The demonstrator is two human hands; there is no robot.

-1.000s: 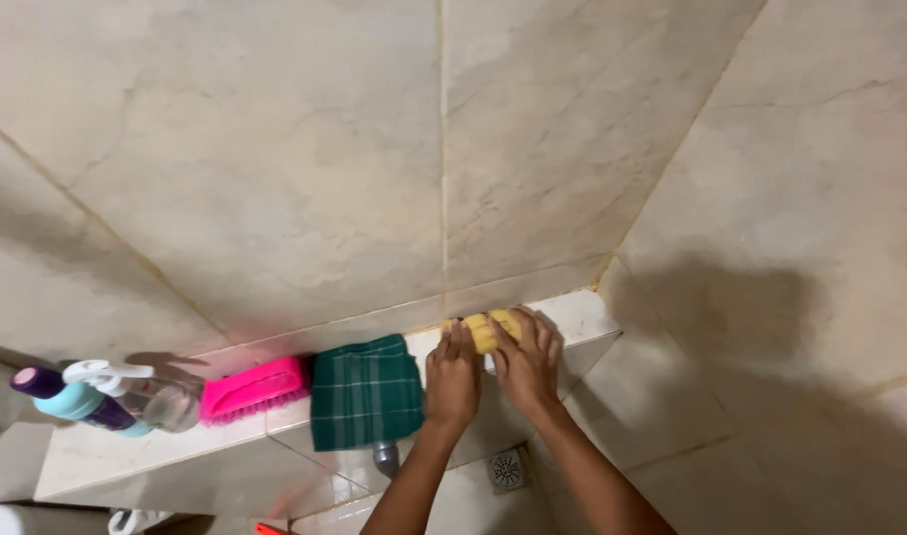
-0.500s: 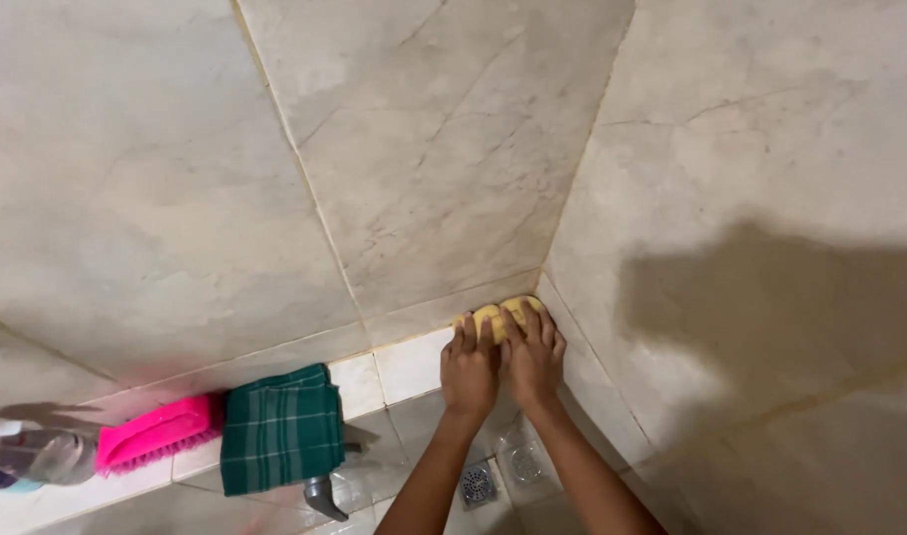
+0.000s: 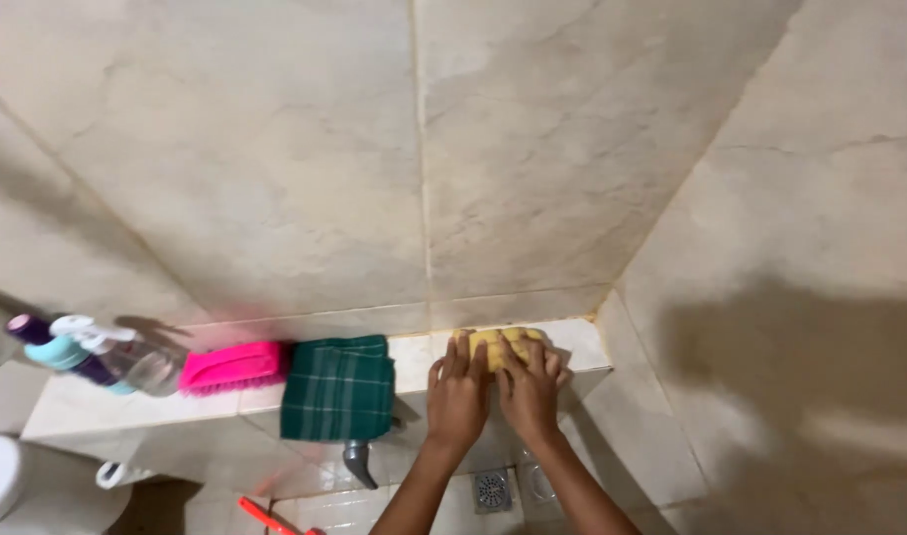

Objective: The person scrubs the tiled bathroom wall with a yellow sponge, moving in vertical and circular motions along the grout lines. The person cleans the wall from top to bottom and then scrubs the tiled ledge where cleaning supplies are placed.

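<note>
Both hands press side by side on a yellow, rounded sponge (image 3: 505, 347) that lies on the white tiled ledge (image 3: 97, 411) near the wall corner. The left hand (image 3: 458, 394) lies flat with fingers spread, fingertips on the sponge's left edge; the right hand (image 3: 531, 386) covers its near side with fingers curled over it, so much of the sponge is hidden and its full shape cannot be made out. To the left on the ledge, a folded green checked cloth (image 3: 337, 386) hangs over the front edge, then a pink plastic scrub brush (image 3: 233, 366), then blurred spray bottles (image 3: 87, 352) whose details are hard to tell. A grey tap (image 3: 358, 464) pokes out below the cloth, partly hidden. A round floor drain (image 3: 491, 488) sits between the forearms.
</note>
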